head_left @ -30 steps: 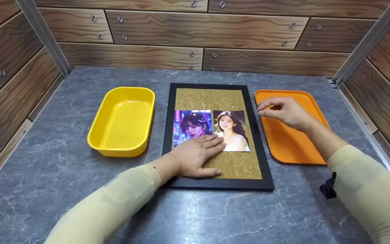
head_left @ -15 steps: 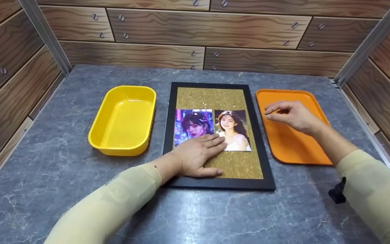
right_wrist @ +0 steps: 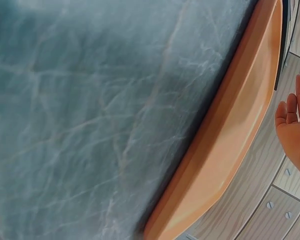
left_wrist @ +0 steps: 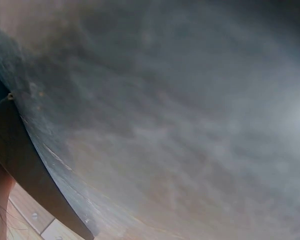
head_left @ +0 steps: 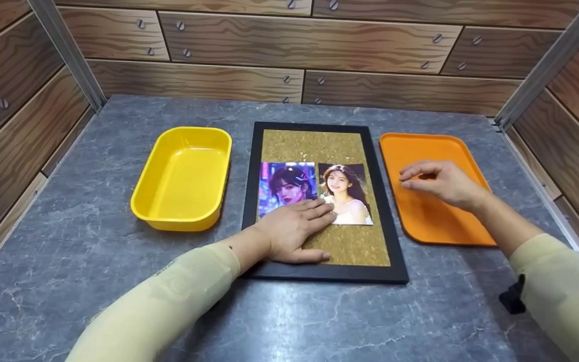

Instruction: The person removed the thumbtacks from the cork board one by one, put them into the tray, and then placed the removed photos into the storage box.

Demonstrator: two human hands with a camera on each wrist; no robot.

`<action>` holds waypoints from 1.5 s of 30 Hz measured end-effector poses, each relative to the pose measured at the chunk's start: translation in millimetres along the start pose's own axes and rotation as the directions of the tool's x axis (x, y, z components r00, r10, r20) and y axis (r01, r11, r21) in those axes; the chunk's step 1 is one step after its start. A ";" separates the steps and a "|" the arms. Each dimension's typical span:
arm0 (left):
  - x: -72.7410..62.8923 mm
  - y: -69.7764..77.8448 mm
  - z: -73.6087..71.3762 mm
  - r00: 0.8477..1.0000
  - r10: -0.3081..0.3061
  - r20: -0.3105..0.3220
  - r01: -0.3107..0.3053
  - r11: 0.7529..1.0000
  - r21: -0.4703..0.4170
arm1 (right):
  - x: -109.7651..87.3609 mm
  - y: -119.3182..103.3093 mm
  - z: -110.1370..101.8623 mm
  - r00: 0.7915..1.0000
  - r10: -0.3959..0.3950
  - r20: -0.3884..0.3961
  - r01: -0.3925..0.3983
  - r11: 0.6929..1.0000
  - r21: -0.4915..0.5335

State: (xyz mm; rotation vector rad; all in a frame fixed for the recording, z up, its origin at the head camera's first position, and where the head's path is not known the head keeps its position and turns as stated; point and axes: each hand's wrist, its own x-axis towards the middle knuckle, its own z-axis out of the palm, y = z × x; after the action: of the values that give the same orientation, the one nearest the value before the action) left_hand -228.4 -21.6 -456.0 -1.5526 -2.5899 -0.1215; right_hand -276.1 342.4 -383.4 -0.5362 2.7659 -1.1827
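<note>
My left hand (head_left: 292, 229) lies flat, fingers straight, over the lower parts of two photos inside a black-framed cork board (head_left: 309, 245). The purple-and-blue portrait (head_left: 285, 183) is on the left, partly covered by the hand. Beside it, the photo of a person in white (head_left: 344, 193) is mostly visible. Above the orange tray (head_left: 432, 226) hovers my right hand (head_left: 443, 183), its fingers loosely bent and its thumb close to the fingertips. Nothing shows between them. The right wrist view has this hand (right_wrist: 296, 132) at its right edge, beyond the tray.
A yellow bin (head_left: 181, 181) stands left of the board. Grey marbled tabletop (head_left: 350, 322) lies in front. Wood-patterned walls (head_left: 249, 40) enclose the back and sides. Small shiny spots (head_left: 303, 156) show above the photos; their kind is too small to tell.
My right hand has moved right and toward me, from the board's right edge to over the orange tray. The left hand and the photos have stayed in place.
</note>
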 end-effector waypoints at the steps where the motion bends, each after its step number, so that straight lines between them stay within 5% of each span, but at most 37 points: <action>1: 0.3 0.1 0.2 1.000 0.000 0.000 0.000 1.000 -0.001 | -0.5 3.3 0.1 1.000 -0.004 0.002 0.004 1.000 0.004; 11: -0.4 0.5 0.1 1.000 -0.003 0.003 0.003 1.000 -0.003 | -2.9 31.7 2.0 1.000 0.000 0.018 -0.001 1.000 0.030; 24: -1.3 1.0 -1.1 1.000 -0.003 0.000 0.003 1.000 -0.001 | -8.3 42.3 4.2 0.999 0.034 0.019 -0.035 0.998 0.049; 31: -0.6 0.3 -0.6 1.000 0.003 -0.006 -0.003 1.000 0.007 | -9.4 47.2 5.4 0.999 -0.026 0.020 0.025 0.997 0.066; 45: -0.8 0.4 -1.0 1.000 0.005 -0.001 -0.005 1.000 0.015 | -10.1 52.3 7.3 0.998 0.023 0.055 -0.024 1.000 0.009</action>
State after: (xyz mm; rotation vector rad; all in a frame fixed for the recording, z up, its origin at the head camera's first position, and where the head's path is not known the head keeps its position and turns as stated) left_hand -227.5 -22.2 -455.1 -1.5532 -2.5807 -0.1023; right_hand -279.9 374.4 -426.5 -0.5253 2.7112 -1.1583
